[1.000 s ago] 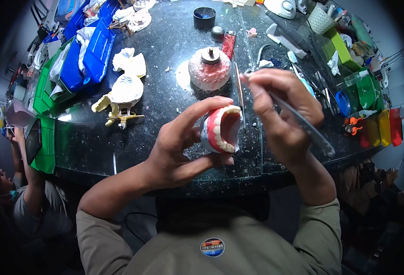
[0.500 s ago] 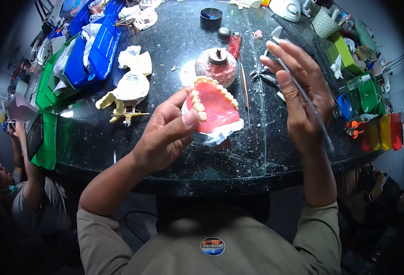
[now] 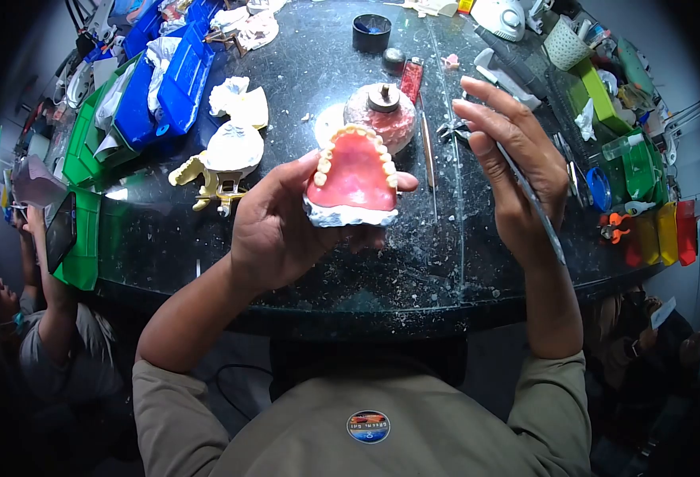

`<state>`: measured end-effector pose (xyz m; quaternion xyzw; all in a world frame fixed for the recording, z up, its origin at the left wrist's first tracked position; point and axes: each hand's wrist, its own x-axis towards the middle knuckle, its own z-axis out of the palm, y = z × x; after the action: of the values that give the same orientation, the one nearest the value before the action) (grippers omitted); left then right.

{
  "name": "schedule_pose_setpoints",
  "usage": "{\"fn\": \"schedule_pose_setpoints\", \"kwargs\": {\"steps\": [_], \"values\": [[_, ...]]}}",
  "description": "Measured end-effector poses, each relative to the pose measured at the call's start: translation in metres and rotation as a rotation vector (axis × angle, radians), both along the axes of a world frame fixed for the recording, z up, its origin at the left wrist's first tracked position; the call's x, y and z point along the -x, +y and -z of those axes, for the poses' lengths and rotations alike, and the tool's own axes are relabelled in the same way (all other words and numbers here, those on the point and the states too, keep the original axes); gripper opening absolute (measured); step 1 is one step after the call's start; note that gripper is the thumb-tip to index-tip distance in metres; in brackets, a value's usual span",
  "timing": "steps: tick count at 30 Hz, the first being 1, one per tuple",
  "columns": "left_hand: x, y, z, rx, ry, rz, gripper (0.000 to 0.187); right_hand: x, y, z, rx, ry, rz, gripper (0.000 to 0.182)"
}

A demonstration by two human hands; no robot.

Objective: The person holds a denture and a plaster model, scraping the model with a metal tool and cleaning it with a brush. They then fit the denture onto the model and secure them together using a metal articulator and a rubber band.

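1. At the far left edge another person (image 3: pixel 52 334) sits below the table, one arm raised beside a dark phone (image 3: pixel 60 232).
2. On the left part of the dark table (image 3: pixel 286 87) stand green trays (image 3: pixel 87 151) and blue trays (image 3: pixel 167 79) stuffed with white paper and plaster bits.
3. Just right of them lies a white plaster cast on a yellow metal frame (image 3: pixel 222 163).
4. The left hand (image 3: pixel 274 230) is raised above the near table edge. Its fingers curl under and around a denture model (image 3: pixel 350 179); the thumb lies along the model's left side and a fingertip shows at its right side.
5. The denture model has a pink plate with a row of teeth along its arch, set on a white base. It faces up toward the camera, clear of the table.
6. Behind it on the table stands a pink mound with a metal knob (image 3: pixel 381 111); further back, a small black cup (image 3: pixel 370 32).
7. The right hand (image 3: pixel 517 167) is held apart from the model, its fingers nearly straight and close together. A thin metal tool (image 3: pixel 529 195) lies along the palm, pinned by the thumb.
8. At the right edge lie green tubs (image 3: pixel 636 159), a blue lid (image 3: pixel 596 184) and orange and red bottles (image 3: pixel 660 222).
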<state>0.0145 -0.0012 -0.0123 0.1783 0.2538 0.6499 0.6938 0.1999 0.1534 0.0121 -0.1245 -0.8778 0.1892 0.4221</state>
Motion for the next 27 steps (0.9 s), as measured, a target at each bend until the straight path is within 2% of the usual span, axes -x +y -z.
{"fn": "schedule_pose_setpoints", "kwargs": {"steps": [5,8,12,13,16,20,21,27], "values": [[-0.001,0.002,-0.008,0.019,0.088,-0.066,0.056,0.000,-0.002,-0.001,-0.022,-0.028,0.037,0.024],[0.001,0.005,-0.011,0.016,0.451,-0.075,0.052,0.000,-0.004,-0.005,-0.037,-0.057,0.062,0.024],[-0.002,0.002,-0.006,0.105,0.636,-0.162,0.043,0.001,-0.002,0.001,0.014,0.001,0.030,0.023],[0.001,0.002,-0.003,0.092,0.600,-0.152,0.042,0.001,-0.001,0.002,0.034,0.007,0.029,0.023],[0.004,0.002,0.010,-0.090,0.872,-0.236,0.042,0.001,-0.001,0.002,0.033,0.003,0.047,0.024],[0.004,0.003,0.008,-0.197,0.988,-0.259,0.048,0.000,-0.002,-0.004,-0.013,-0.019,0.063,0.024],[0.001,0.003,0.008,-0.190,0.969,-0.295,0.040,0.000,-0.002,-0.004,-0.039,-0.019,0.066,0.024],[0.004,0.002,0.012,-0.250,1.114,-0.367,0.042,-0.001,-0.003,-0.001,-0.001,-0.060,0.058,0.021]]}}
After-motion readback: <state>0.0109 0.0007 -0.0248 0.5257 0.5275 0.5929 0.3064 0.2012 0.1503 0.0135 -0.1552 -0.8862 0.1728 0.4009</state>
